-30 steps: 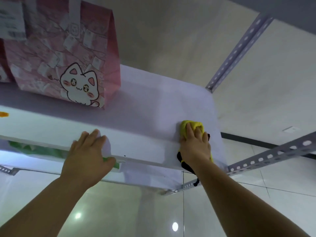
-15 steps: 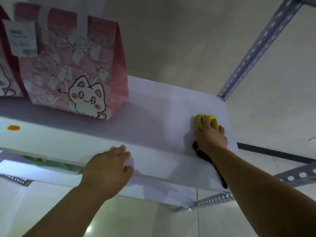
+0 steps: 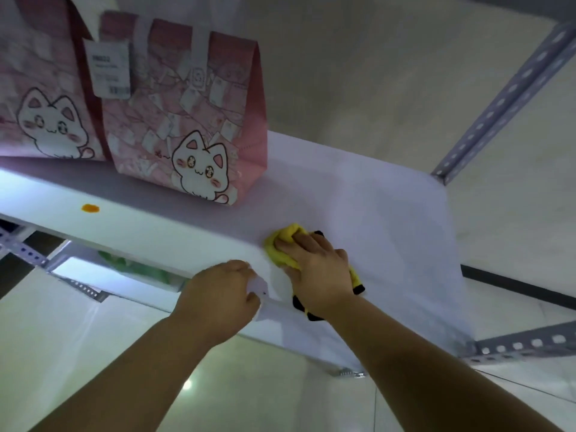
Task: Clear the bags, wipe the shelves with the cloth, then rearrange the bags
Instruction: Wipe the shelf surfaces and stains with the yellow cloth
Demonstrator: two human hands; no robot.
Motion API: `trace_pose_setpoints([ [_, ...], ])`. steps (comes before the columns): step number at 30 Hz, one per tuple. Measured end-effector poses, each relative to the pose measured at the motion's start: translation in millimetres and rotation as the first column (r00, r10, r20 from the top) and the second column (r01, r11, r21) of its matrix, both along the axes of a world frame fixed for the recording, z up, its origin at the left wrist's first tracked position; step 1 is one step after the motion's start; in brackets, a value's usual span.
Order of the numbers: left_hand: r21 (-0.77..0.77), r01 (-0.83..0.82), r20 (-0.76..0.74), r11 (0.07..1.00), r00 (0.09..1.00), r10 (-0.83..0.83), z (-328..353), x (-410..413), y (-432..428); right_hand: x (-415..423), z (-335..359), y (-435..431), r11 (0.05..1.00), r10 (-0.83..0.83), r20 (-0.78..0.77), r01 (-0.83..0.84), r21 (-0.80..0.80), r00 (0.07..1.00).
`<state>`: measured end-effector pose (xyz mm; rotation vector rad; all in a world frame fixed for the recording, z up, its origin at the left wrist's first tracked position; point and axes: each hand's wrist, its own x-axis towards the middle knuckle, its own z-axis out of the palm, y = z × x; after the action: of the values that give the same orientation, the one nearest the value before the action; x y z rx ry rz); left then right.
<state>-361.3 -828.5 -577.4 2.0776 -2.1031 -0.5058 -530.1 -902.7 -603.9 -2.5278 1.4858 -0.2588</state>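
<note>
I get a dim picture with a cool violet cast over the shelf (image 3: 358, 188). Its left edge glares white below the bags (image 3: 187, 120), which throw a soft shadow toward the front edge. One small bright reflection shines on the glossy floor (image 3: 93, 353). Everything is soft: the tag (image 3: 110, 70) print is unreadable, and the left hand (image 3: 218, 294) and cloth (image 3: 280, 244) smear at the front edge. The upright (image 3: 505, 98) leans with wide-angle distortion.

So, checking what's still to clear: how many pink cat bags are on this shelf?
2. The nearer bag stands on the shelf; the second bag is beside it at the picture's left edge, cut off. Others may be offscreen.
</note>
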Motion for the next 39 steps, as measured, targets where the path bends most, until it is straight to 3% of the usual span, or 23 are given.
trace_pose_setpoints([
  [8, 0.004, -0.021, 0.001, 1.0, 1.0, 0.021, 14, -1, 52, -37, 19, 50, 0.992, -0.011, -0.054, 0.018, 0.126, 0.998],
  [12, 0.025, -0.032, -0.008, 0.999, 0.999, 0.032, 17, 13, 74, -36, 30, 64, 0.974, -0.093, 0.051, 0.08, 0.211, 0.994],
  [16, 0.04, -0.045, -0.008, 0.998, 0.999, 0.045, 18, 49, 90, -2, 39, 75, 0.967, -0.145, 0.174, 0.102, 0.236, 0.974],
  [23, 0.08, -0.098, 0.003, 0.992, 0.995, 0.098, 18, 148, 90, 107, 54, 69, 0.965, -0.139, 0.255, 0.074, 0.251, 0.957],
  [28, 0.041, -0.135, 0.061, 0.99, 0.989, 0.132, 14, 226, 74, 188, 42, 53, 0.958, -0.183, 0.21, 0.126, 0.258, 0.96],
  [33, 0.037, -0.179, 0.067, 0.983, 0.982, 0.176, 4, 298, 49, 254, 19, 38, 0.916, -0.349, 0.209, 0.286, 0.282, 0.913],
  [39, 0.084, -0.124, 0.118, 0.989, 0.986, 0.114, -15, 349, 23, 310, 2, 25, 0.893, -0.406, 0.008, 0.395, 0.217, 0.914],
])
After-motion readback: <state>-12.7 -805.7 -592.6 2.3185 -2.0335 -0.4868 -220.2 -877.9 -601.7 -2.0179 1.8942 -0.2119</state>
